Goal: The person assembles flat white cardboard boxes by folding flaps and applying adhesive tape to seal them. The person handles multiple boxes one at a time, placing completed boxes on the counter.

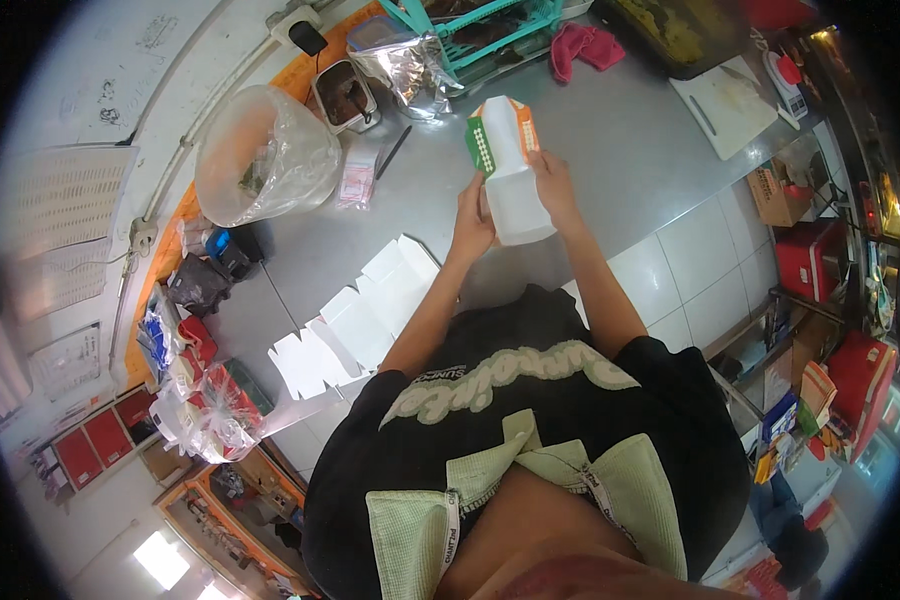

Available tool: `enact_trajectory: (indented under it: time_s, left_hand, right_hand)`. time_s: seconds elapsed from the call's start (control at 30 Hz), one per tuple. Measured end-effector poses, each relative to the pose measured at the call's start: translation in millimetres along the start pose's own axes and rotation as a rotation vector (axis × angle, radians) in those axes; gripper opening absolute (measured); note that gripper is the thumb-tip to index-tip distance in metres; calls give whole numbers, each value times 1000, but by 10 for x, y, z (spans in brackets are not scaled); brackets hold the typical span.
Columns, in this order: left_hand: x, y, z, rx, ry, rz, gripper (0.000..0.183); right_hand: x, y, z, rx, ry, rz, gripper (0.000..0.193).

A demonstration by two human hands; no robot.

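Between my two hands is a folding paper food box [515,190], white inside with green and orange printed flaps, held over the metal table. My left hand [473,222] grips its left side near the lower end. On its right side, my right hand [555,187] has its fingers wrapped round the wall. Just left of my left forearm lie several flat white box blanks [360,315], overlapping near the table's front edge.
The steel table [610,190] carries a large clear plastic bag [267,160], a metal container [345,97], foil [415,75], a black pen [394,152] and a pink-white packet [357,185]. Farther off are a turquoise rack [500,40], pink cloth [585,48] and a white cutting board with a knife [725,105].
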State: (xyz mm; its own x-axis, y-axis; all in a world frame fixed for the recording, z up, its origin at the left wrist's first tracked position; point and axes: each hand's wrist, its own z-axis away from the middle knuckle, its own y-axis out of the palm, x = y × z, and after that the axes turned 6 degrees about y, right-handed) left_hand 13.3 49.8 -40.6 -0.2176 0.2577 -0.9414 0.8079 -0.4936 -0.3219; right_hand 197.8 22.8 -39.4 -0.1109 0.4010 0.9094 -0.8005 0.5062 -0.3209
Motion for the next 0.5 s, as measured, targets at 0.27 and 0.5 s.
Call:
enact_trajectory:
  time_s: [0.27,0.5]
  left_hand:
    - [-188,-95,-157,-155,-479,459,58]
    - [-200,191,-52,-390,-358,386,57]
  right_hand:
    - [130,211,321,-94,-25,340,43]
    - [-21,246,178,-44,73,-387,41]
